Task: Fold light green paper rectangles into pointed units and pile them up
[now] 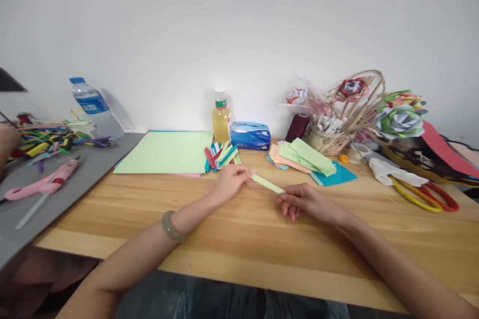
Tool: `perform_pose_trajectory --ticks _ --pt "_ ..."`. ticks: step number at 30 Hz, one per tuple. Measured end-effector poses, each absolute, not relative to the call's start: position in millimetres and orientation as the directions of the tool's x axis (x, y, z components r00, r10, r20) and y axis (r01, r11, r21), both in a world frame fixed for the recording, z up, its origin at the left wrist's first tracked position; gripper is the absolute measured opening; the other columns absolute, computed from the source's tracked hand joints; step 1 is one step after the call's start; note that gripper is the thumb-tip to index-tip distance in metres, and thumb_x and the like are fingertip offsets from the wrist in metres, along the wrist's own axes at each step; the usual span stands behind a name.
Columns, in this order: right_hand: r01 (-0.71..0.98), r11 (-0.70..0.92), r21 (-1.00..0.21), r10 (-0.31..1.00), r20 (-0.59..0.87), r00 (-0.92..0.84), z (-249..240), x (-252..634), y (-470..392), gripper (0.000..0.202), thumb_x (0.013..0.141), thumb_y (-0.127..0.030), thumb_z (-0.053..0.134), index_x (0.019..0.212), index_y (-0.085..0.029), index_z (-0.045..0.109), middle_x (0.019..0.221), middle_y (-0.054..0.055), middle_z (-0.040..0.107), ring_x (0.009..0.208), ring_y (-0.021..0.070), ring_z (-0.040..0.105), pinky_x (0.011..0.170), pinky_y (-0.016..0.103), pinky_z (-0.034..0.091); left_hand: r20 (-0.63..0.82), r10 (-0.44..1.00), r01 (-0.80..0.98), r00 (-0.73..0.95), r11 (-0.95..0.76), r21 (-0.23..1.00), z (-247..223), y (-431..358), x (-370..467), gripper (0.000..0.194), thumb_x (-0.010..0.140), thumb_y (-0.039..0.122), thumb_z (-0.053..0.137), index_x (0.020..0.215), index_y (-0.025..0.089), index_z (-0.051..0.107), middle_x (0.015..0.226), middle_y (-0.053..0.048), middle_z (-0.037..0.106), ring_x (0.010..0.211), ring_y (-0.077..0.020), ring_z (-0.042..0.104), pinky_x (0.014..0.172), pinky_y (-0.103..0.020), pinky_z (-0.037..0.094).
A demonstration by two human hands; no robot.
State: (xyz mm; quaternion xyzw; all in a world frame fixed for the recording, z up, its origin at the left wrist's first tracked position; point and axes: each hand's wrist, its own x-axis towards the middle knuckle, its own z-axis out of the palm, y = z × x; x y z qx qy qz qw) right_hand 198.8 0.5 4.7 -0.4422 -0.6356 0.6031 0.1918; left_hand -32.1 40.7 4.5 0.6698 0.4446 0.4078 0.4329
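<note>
A narrow pale green paper strip (pixel 267 184) is stretched between my two hands, just over the wooden table (pixel 232 234). My left hand (pixel 232 179) pinches its far left end, and my right hand (pixel 301 200) pinches the near right end. Just behind my left hand lies a bundle of folded coloured paper strips (pixel 223 155). Beyond my right hand is a fanned pile of green, peach and blue paper pieces (pixel 305 156). To the left rests a stack of large light green sheets (pixel 166 152).
At the back stand a yellow liquid bottle (pixel 221 119) and a blue tissue pack (pixel 250 135). Paper flowers (pixel 398 117) and scissors (pixel 422 194) are at right. On the left grey mat are a pink glue gun (pixel 45 184), a water bottle (pixel 95 107) and another person's hand (pixel 8 144).
</note>
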Motion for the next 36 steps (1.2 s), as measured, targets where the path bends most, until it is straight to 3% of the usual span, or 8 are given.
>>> perform_pose_trajectory --ticks 4,7,9,12,16,24,31,36 --pt "0.337 -0.090 -0.937 0.908 -0.216 -0.359 6 214 8 0.050 0.072 -0.062 0.058 0.078 -0.012 0.062 0.062 0.005 0.064 0.050 0.0127 0.057 0.051 0.026 0.044 0.217 0.967 0.213 0.135 -0.242 0.947 14 51 -51 0.041 0.074 0.047 0.053 0.047 0.017 0.047 0.047 0.002 0.048 0.049 -0.0103 0.043 0.054 -0.023 0.035" --pt "0.350 0.056 -0.935 0.980 -0.015 -0.197 12 207 7 0.051 0.077 -0.060 0.052 0.091 -0.013 0.064 0.071 0.006 0.066 0.062 0.0155 0.058 0.061 0.029 0.046 0.251 0.939 0.245 0.236 -0.307 0.920 17 38 -44 0.039 0.076 0.042 0.055 0.047 0.016 0.049 0.047 0.002 0.047 0.050 -0.0097 0.043 0.055 -0.022 0.035" --pt "0.380 0.142 -0.914 0.960 0.034 -0.277 16 195 2 0.048 0.080 -0.057 0.051 0.097 -0.015 0.064 0.086 0.008 0.068 0.076 0.0185 0.060 0.069 0.030 0.047 0.234 0.910 0.273 0.342 -0.335 0.902 16 23 -33 0.038 0.077 0.039 0.054 0.048 0.016 0.051 0.045 0.003 0.046 0.048 -0.0089 0.040 0.050 -0.022 0.031" --pt "0.427 0.183 -0.885 0.859 -0.067 -0.507 17 175 -8 0.041 0.080 -0.054 0.052 0.087 -0.016 0.065 0.077 0.005 0.068 0.068 0.0171 0.060 0.063 0.028 0.046 0.229 0.867 0.306 0.442 -0.386 0.870 13 6 -18 0.033 0.079 0.032 0.054 0.051 0.015 0.056 0.048 0.003 0.048 0.048 -0.0083 0.041 0.049 -0.021 0.030" --pt "0.413 0.215 -0.885 0.785 -0.095 -0.612 13 166 -14 0.046 0.086 -0.052 0.044 0.065 -0.015 0.060 0.061 0.004 0.062 0.056 0.0134 0.057 0.058 0.025 0.045 0.227 0.839 0.369 0.495 -0.439 0.819 11 1 -15 0.028 0.080 0.027 0.055 0.055 0.015 0.061 0.051 0.003 0.052 0.051 -0.0084 0.044 0.051 -0.020 0.031" --pt "0.340 0.039 -0.940 0.668 -0.228 -0.708 15 179 -13 0.041 0.084 -0.051 0.050 0.075 -0.013 0.061 0.064 0.004 0.064 0.057 0.0134 0.060 0.055 0.025 0.047 0.038 0.788 0.391 0.615 -0.346 0.853 15 1 -18 0.033 0.083 0.027 0.049 0.054 0.014 0.059 0.048 0.003 0.050 0.048 -0.0080 0.041 0.048 -0.018 0.030" --pt "0.433 -0.073 -0.898 0.631 -0.378 -0.678 21 190 -14 0.038 0.081 -0.048 0.054 0.076 -0.013 0.065 0.061 0.003 0.064 0.050 0.0111 0.058 0.052 0.023 0.046 0.142 0.890 0.398 0.434 -0.330 0.856 22 11 -27 0.029 0.083 0.027 0.047 0.061 0.014 0.060 0.053 0.001 0.056 0.051 -0.0105 0.051 0.053 -0.020 0.037" --pt "0.424 -0.052 -0.904 0.620 -0.362 -0.696 21 179 -15 0.037 0.081 -0.047 0.054 0.070 -0.013 0.063 0.059 0.002 0.063 0.048 0.0107 0.058 0.052 0.023 0.046 0.210 0.666 0.432 0.715 -0.658 0.616 15 3 -22 0.021 0.083 0.037 0.057 0.084 0.018 0.065 0.082 -0.001 0.065 0.076 -0.0145 0.058 0.065 -0.022 0.039"
